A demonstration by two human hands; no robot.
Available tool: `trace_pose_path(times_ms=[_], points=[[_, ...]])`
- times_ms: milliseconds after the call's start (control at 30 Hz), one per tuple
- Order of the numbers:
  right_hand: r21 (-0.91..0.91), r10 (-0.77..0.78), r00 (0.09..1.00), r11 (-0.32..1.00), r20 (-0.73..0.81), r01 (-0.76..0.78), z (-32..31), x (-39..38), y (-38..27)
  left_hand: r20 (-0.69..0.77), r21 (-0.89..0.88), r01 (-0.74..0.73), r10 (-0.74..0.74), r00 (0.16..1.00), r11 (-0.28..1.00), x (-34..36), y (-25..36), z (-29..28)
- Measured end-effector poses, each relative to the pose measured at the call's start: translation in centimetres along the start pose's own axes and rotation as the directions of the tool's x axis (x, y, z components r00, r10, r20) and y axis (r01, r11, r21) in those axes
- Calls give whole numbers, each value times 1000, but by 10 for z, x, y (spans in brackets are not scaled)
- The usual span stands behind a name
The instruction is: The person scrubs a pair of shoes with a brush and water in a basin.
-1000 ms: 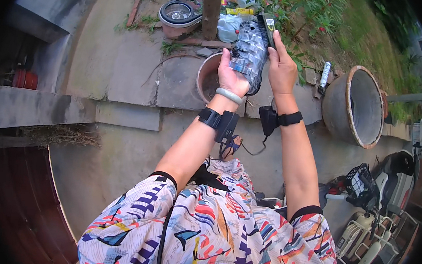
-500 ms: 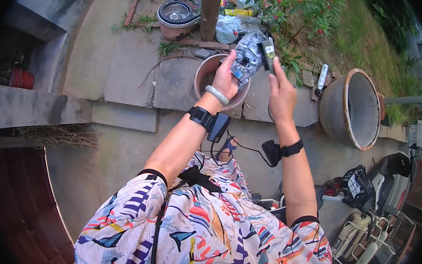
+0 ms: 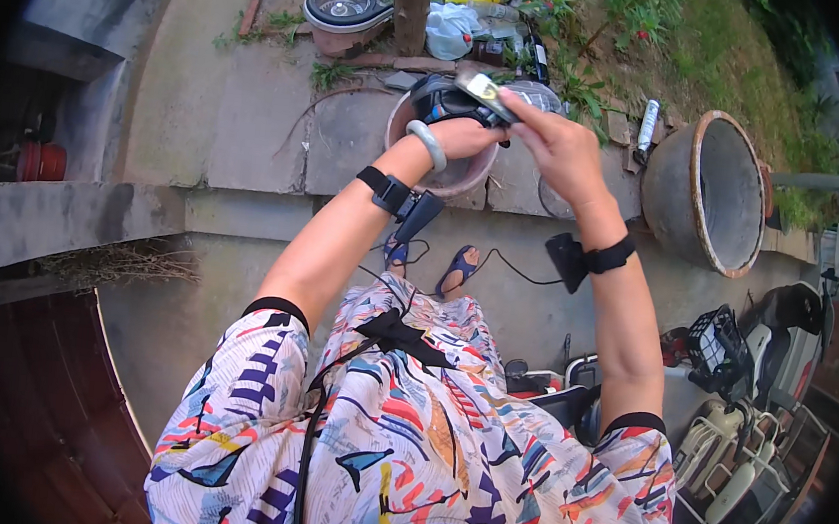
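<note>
My left hand (image 3: 462, 138) is closed around a dark shoe (image 3: 441, 101) with a grey patterned part. It holds the shoe above a round pinkish bucket (image 3: 464, 180), tilted so that its dark opening shows. In my right hand (image 3: 561, 153) is a brush (image 3: 484, 90) with a pale label on its back, gripped between thumb and fingers. The brush lies over the shoe; its bristles face away from me and are hidden. Part of the bucket is covered by the shoe and my left hand.
A large earthen pot (image 3: 693, 191) lies tipped at the right, beside a white tube (image 3: 648, 125). Behind the bucket are a wooden post (image 3: 409, 7), a pot with a dark-rimmed basin (image 3: 345, 8) and a white plastic bag (image 3: 452, 32). An electric scooter (image 3: 753, 381) stands at lower right.
The shoe has turned and come lower over the bucket, its opening now showing. My right hand has moved left with the brush, from the shoe's side to over it.
</note>
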State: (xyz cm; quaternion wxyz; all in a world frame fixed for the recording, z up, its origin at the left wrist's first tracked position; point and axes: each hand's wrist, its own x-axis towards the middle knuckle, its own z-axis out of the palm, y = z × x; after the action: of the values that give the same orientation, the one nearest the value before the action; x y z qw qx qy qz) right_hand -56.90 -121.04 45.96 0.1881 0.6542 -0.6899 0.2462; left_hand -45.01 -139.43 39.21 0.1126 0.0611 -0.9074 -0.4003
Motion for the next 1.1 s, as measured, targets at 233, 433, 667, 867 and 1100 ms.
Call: trace_pose_path(times_ms=[233, 433, 667, 867, 1100], points=[[203, 156, 987, 968, -26, -148, -15, -7, 50, 128, 79, 148, -157, 979, 986, 10, 18, -2], [108, 121, 991, 987, -51, -115, -3, 3, 48, 131, 157, 60, -81, 988, 986, 24, -10, 6], [230, 24, 999, 973, 29, -30, 16, 9, -8, 59, 190, -209, 201, 978, 959, 40, -18, 11], [213, 183, 982, 958, 52, -190, 6, -9, 45, 10, 164, -82, 81, 997, 983, 32, -13, 2], [247, 218, 972, 941, 81, -232, -5, 31, 23, -33, 106, 177, -174, 984, 979, 33, 3, -25]])
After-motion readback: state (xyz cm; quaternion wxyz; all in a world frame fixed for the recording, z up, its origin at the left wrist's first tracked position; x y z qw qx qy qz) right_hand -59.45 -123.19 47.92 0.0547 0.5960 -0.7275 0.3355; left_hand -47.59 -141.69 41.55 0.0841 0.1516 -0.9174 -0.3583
